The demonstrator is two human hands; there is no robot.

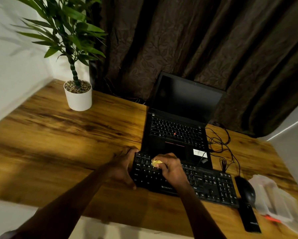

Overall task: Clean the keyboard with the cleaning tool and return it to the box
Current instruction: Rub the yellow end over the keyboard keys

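A black external keyboard (210,185) lies on the wooden desk (62,135) in front of an open laptop. My left hand (123,168) grips the keyboard's left end, fingers over the far corner and thumb at the near edge. My right hand (170,168) holds a small yellowish cleaning tool (156,163) pressed on the keys in the upper left part of the keyboard. A clear plastic box (275,202) with an orange item near its front stands at the desk's right end.
A black laptop (177,131) with a dark screen stands behind the keyboard. A black mouse (246,190) and a flat black device (249,218) lie right of the keyboard. Tangled cables (220,142) run beside the laptop. A potted plant (78,97) stands at the back left.
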